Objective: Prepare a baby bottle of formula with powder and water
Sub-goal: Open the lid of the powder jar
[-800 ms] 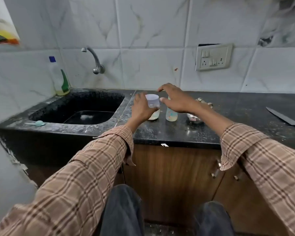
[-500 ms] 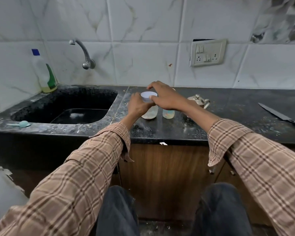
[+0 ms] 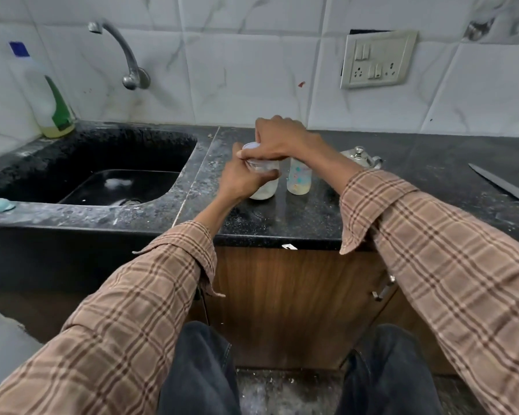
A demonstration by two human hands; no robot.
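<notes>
Gripping the bottle (image 3: 264, 187) on the desk (image 3: 282, 217), the left hand (image 3: 243, 181) steadied it while the right hand (image 3: 279, 139) pinched its cap (image 3: 251, 145)

Since the earlier pictures the right hand (image 3: 282, 139) has come down over the clear cap (image 3: 252, 146) and now grips it from above on the baby bottle (image 3: 264, 187), while the left hand (image 3: 243, 178) has closed round that bottle's neck just under the cap.
</notes>
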